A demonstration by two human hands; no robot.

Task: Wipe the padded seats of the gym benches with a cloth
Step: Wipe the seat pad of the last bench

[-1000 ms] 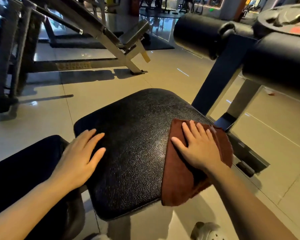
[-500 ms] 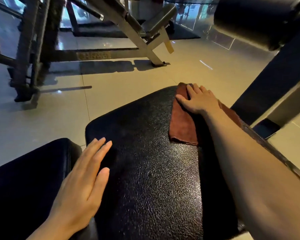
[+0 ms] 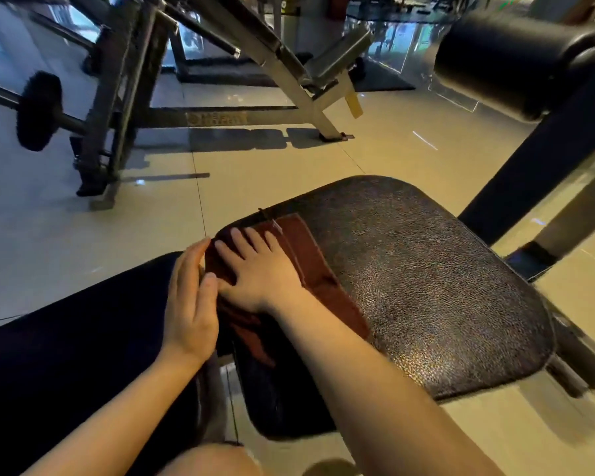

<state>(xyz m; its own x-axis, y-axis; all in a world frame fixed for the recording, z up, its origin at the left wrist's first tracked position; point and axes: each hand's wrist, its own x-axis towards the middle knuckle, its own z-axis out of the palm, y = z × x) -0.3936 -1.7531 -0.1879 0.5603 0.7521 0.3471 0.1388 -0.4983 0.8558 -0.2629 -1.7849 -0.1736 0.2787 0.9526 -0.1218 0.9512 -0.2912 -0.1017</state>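
Observation:
The black textured padded seat (image 3: 426,286) of a gym bench fills the middle of the head view. A dark red-brown cloth (image 3: 310,255) lies on the seat's left part, reaching its far-left corner. My right hand (image 3: 258,269) presses flat on the cloth with straight, spread fingers. My left hand (image 3: 189,304) rests with straight fingers on the seat's left edge, beside the cloth and touching my right hand's thumb side. To the left lies a second dark pad (image 3: 83,355) of the bench.
A black roller pad (image 3: 516,60) on a dark post (image 3: 536,159) stands at the upper right. A grey metal machine frame (image 3: 282,77) and a barbell with a black plate (image 3: 38,111) stand on the tiled floor beyond. My knee (image 3: 213,458) shows at the bottom.
My right hand has slid the cloth from the seat's far right side across to its left edge. My left hand now sits right beside it. The view has shifted.

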